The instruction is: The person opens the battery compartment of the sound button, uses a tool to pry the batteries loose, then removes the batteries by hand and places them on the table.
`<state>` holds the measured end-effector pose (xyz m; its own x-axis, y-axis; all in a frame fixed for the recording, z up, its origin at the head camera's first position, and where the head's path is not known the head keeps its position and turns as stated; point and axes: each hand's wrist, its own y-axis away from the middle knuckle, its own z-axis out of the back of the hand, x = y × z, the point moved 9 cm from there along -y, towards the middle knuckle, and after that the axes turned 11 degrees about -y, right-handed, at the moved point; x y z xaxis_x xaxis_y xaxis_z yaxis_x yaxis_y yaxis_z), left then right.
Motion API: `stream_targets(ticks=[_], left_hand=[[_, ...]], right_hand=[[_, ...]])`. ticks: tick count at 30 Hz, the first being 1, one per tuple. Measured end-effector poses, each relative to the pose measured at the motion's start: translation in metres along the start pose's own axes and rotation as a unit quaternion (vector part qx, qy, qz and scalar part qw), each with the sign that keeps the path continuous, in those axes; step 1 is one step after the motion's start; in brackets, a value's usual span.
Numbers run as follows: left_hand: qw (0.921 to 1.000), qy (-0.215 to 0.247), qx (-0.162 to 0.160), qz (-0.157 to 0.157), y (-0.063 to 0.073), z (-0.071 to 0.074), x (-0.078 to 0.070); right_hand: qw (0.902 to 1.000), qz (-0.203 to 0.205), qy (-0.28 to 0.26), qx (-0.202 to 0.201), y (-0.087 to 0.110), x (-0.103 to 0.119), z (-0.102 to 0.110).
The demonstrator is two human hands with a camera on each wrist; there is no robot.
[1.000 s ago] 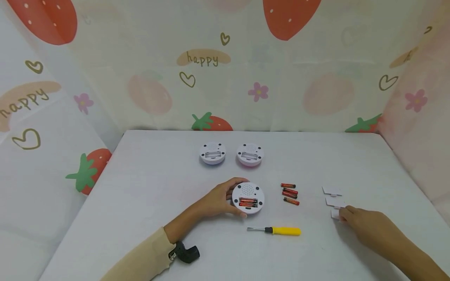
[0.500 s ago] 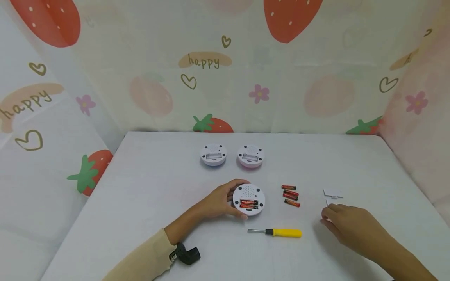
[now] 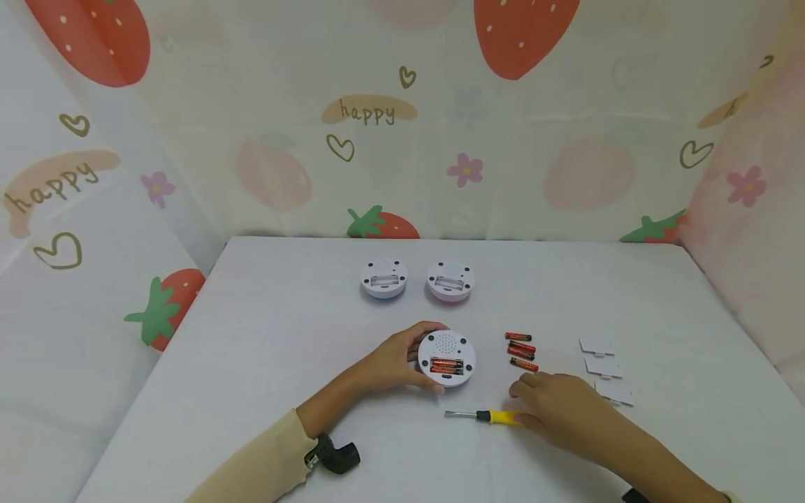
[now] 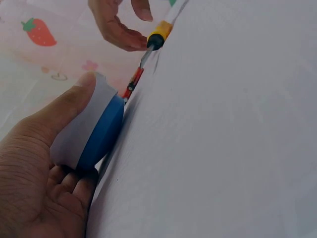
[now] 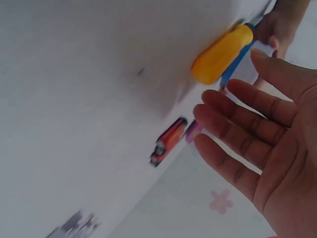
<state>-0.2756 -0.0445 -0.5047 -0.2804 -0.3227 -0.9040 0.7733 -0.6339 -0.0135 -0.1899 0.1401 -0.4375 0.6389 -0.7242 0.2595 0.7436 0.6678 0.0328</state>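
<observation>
My left hand (image 3: 402, 360) holds a round device (image 3: 446, 340) with a white base and blue body, its thumb and fingers round the left side. The base faces up, and red batteries (image 3: 446, 367) lie in its uncovered battery compartment. My right hand (image 3: 556, 405) hovers at the yellow-handled screwdriver (image 3: 497, 417), hiding the handle's end in the head view. In the right wrist view its fingers (image 5: 237, 134) are spread and loosely bent, with nothing between them, and the screwdriver handle (image 5: 223, 54) appears beyond the fingertips.
Several loose red batteries (image 3: 521, 349) lie right of the device. Farther right are three small white battery covers (image 3: 602, 366) in a column. Two similar round devices, one bluish (image 3: 384, 279) and one pinkish (image 3: 450, 281), stand behind with bare battery compartments.
My right hand has left the white covers and moved left to the screwdriver, uncovering all three covers. The left hand keeps its grip on the device.
</observation>
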Motion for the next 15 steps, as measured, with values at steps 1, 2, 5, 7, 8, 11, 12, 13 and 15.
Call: stream_targets(ticks=[1, 2, 5, 7, 8, 11, 12, 13, 15], left_hand=[[1.0000, 0.000, 0.000, 0.000, 0.000, 0.000, 0.000], [1.0000, -0.001, 0.000, -0.001, 0.000, 0.000, 0.001], [1.0000, -0.001, 0.001, -0.001, 0.001, 0.000, 0.000], [1.0000, -0.001, 0.001, -0.002, 0.002, -0.001, 0.000], [1.0000, -0.002, 0.000, -0.002, 0.002, -0.001, 0.000], [1.0000, -0.004, 0.000, -0.001, 0.001, 0.000, 0.000], [1.0000, -0.003, 0.001, -0.001, 0.001, 0.000, 0.000], [1.0000, -0.003, 0.001, -0.001, 0.001, 0.000, 0.000], [1.0000, -0.003, 0.001, -0.002, 0.001, 0.000, 0.000]], right_hand=[[1.0000, 0.005, -0.001, 0.005, -0.003, 0.003, -0.002], [0.9999, 0.011, -0.002, 0.010, -0.005, 0.006, -0.004], [0.9993, 0.020, 0.005, 0.032, -0.014, 0.013, -0.012], [0.9988, 0.023, 0.010, 0.042, -0.019, 0.015, -0.016], [0.9986, 0.025, 0.012, 0.045, -0.021, 0.016, -0.018], [0.9984, 0.028, 0.015, 0.047, -0.027, 0.017, -0.022], [0.9984, 0.028, 0.014, 0.047, -0.028, 0.017, -0.022], [0.9984, 0.028, 0.012, 0.047, -0.029, 0.018, -0.022], [0.9984, 0.026, 0.008, 0.050, -0.032, 0.019, -0.022]])
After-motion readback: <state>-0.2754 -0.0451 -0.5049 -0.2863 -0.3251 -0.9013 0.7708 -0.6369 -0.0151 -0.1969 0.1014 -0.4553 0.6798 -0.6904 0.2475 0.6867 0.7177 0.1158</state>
